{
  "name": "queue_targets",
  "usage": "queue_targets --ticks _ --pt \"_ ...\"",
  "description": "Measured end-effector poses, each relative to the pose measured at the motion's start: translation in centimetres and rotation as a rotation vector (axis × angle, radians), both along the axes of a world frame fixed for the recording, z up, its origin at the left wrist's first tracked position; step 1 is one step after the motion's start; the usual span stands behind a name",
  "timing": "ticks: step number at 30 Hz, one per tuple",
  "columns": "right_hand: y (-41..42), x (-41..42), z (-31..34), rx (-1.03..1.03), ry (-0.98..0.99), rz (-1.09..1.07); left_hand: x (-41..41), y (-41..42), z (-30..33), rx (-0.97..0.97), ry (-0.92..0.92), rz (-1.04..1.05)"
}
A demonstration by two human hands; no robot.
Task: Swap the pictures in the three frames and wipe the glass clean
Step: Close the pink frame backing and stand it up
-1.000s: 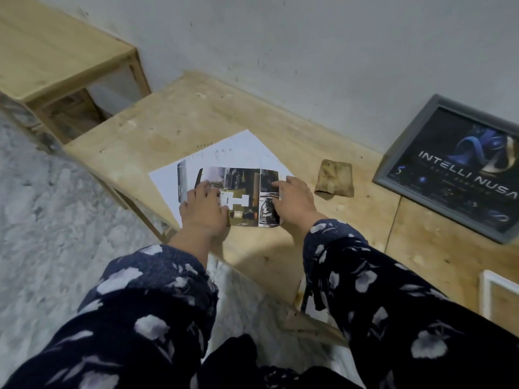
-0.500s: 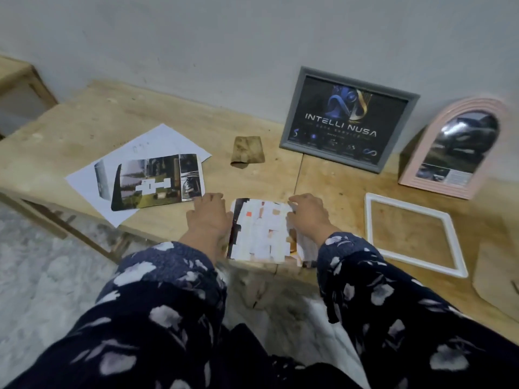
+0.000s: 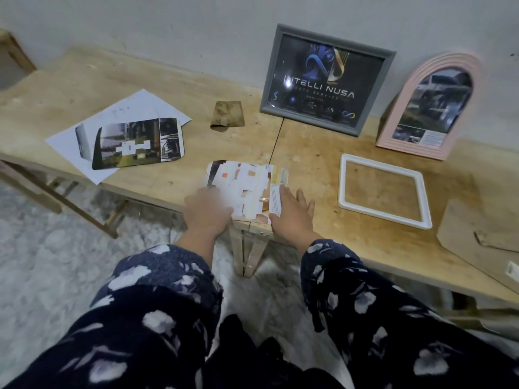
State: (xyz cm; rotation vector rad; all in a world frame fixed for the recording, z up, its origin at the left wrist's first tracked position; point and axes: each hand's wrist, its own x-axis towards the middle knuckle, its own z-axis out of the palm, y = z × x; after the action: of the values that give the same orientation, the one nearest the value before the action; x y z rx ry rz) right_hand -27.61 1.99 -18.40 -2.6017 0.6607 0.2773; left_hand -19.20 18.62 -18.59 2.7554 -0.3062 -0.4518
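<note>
Overhanging the table's (image 3: 323, 164) near edge, the printed sheet (image 3: 247, 186) lies under both flat hands, left hand (image 3: 209, 211) and right hand (image 3: 290, 213), fingers spread, gripping nothing; the white frame (image 3: 382, 189) right of it holds no picture.

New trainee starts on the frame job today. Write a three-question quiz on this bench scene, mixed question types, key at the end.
1. True or false: the white frame stands upright against the wall.
2. Multiple choice: which frame shows the words INTELLI NUSA? A) the grey frame B) the pink arched frame C) the white frame
3. Fill in: the left hand and right hand both rest on the ____ at the bench's near edge.

Key
1. False; it lies flat on the bench, empty.
2. A
3. The picture covered in white patches.
</note>
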Motion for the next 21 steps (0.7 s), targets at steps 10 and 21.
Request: queue_targets --ticks 10,21 --pt "-0.4 1.3 3.1 0.361 -0.439 -0.313 2.0 -1.4 1.9 -0.509 0.131 0.365" --pt "-8.5 -1.9 5.3 0.179 -0.464 -0.461 1.3 -10.5 4.9 -0.604 0.084 0.064"
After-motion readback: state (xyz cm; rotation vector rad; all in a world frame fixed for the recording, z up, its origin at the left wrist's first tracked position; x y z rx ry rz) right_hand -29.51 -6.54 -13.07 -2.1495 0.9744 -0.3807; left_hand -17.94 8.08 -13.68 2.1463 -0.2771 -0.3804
